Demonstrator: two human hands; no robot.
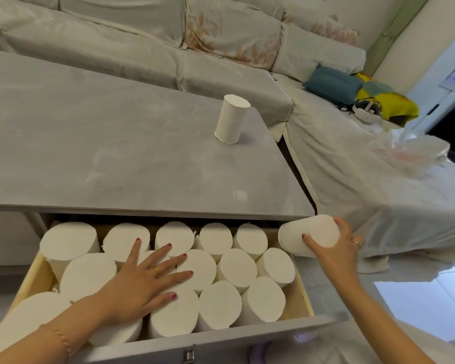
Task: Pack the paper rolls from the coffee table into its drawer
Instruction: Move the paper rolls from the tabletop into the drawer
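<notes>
Head cam: right hand (pixel 339 254) wrapped round a paper roll (pixel 309 236) at drawer (pixel 301 287) right edge; left hand (pixel 145 278) spread flat, gripping nothing, on packed rolls (pixel 237 266); last roll (pixel 231 119) upright on coffee table (pixel 103 143); prob light, soft, crushable; hold round sides.

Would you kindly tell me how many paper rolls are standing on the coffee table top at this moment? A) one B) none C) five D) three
A: a single upright paper roll stands on the coffee table top; the other rolls sit in the open drawer, and one more is held in the right hand.
</notes>
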